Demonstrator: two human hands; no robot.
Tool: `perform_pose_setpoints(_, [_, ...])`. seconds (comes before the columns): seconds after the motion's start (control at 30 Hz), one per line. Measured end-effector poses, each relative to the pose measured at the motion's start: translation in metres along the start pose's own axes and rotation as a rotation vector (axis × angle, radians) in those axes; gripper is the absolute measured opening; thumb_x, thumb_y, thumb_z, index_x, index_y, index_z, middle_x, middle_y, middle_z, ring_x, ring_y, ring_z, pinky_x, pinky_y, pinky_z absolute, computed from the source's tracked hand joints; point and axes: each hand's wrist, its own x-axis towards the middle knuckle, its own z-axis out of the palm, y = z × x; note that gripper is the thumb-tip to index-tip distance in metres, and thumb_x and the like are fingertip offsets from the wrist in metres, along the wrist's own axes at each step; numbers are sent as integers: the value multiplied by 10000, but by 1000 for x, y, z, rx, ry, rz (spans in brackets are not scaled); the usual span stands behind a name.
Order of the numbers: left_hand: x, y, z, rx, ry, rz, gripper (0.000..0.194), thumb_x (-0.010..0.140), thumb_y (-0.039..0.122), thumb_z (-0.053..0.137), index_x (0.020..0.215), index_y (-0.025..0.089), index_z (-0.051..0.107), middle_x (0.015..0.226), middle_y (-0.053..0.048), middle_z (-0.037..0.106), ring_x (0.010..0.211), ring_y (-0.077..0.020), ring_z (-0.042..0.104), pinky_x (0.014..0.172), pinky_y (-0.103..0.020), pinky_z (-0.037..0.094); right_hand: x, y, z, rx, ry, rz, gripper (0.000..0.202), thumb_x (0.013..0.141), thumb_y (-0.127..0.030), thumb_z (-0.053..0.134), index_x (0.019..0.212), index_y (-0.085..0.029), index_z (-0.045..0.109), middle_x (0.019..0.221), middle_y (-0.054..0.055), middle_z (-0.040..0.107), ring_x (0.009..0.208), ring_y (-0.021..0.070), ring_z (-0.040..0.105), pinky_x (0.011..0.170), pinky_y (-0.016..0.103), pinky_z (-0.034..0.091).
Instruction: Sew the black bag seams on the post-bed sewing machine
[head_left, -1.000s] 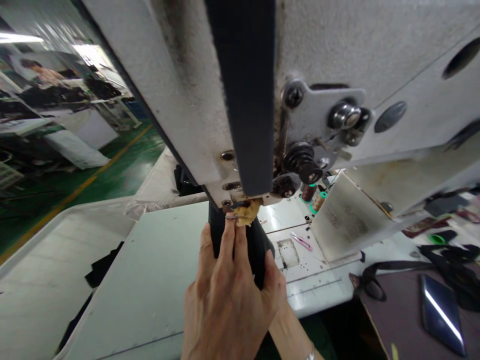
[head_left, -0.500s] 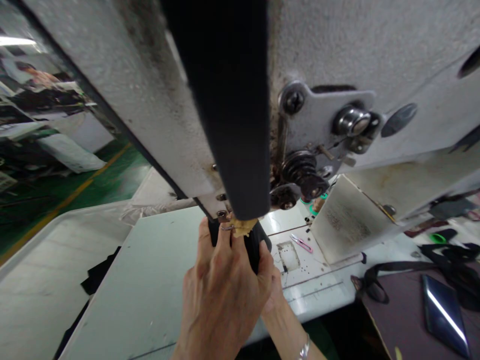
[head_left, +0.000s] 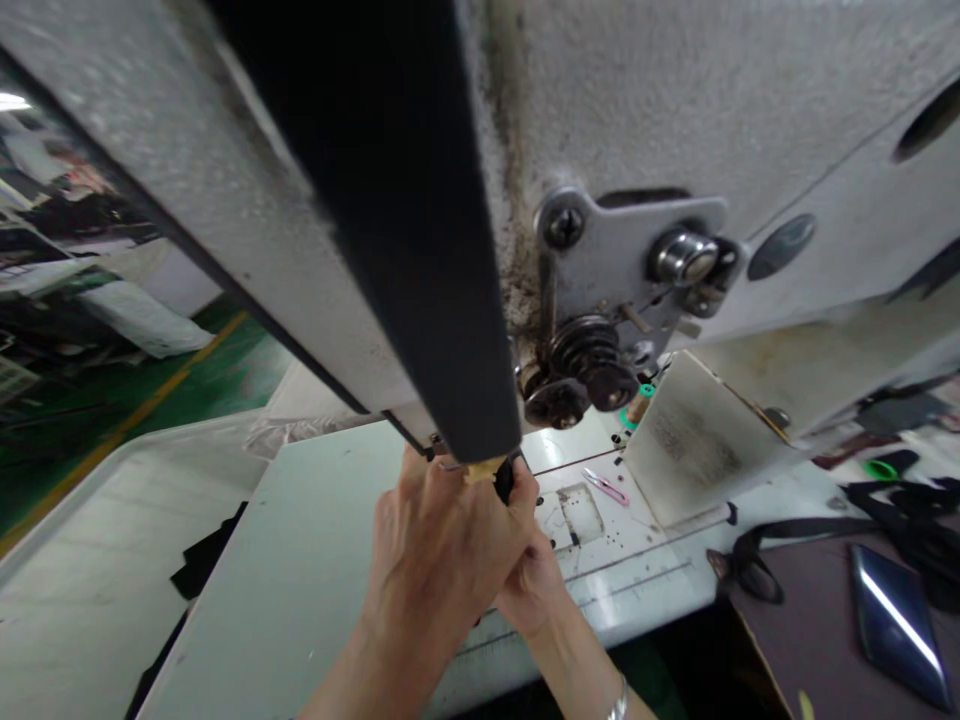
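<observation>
Below the head of a sewing machine (head_left: 420,330), my left hand (head_left: 442,540) is palm down, its thumb and fingers closed on a black piece (head_left: 505,480). Most of that piece is covered by the hand and the machine. A bit of yellowish material (head_left: 484,469) shows at the machine's lower end, just above the fingers. My right hand (head_left: 534,585), with a silver bracelet at the wrist, is curled partly beneath my left hand. Its fingertips and whatever they hold are hidden.
Pink-handled snips (head_left: 606,486) lie on the machine bed, near a green spool (head_left: 637,405). At the right are black straps (head_left: 765,540) and a dark phone-like device (head_left: 900,625). Black pieces (head_left: 206,555) lie at the left. A person (head_left: 79,175) sits far back left.
The view has shifted, and the machine head covers more of my left fingertips. Less of the black piece shows. My right hand has come further out from under my left hand.
</observation>
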Motion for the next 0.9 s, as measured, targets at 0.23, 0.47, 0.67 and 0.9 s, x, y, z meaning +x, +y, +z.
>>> perform_pose_setpoints(0.23, [-5,-9,-12,-90,-15,39,366,930,473,516,1021,171,702,909,-141,727,1054,-385,676,631,-398,577,-17,-19,-10,-463,337,-366,266,759,-381,840,881,-203,684,780,-42,630,746,96,563,704,184,457])
perform_pose_setpoints(0.47, [-18,-55,-28,-240,77,386,282,997,292,457,1136,181,676,1104,-82,764,939,-266,749,770,-392,622,-44,-67,38,-911,144,-752,224,857,-337,751,1062,-246,748,1056,27,646,953,141,585,836,258,475])
perform_pose_setpoints(0.67, [-20,-58,-21,-238,150,491,208,988,133,428,1054,166,622,995,-49,770,853,-216,760,723,-356,637,-40,-74,80,-759,67,-448,221,700,-303,874,898,-221,818,962,29,715,886,131,631,768,235,486])
perform_pose_setpoints(0.9, [-29,-50,-19,-77,234,589,316,941,11,357,1081,64,636,1119,-165,748,1038,-262,736,837,-360,648,-33,-74,80,-596,90,-277,353,571,-291,948,879,-176,818,822,34,752,767,117,640,763,256,496])
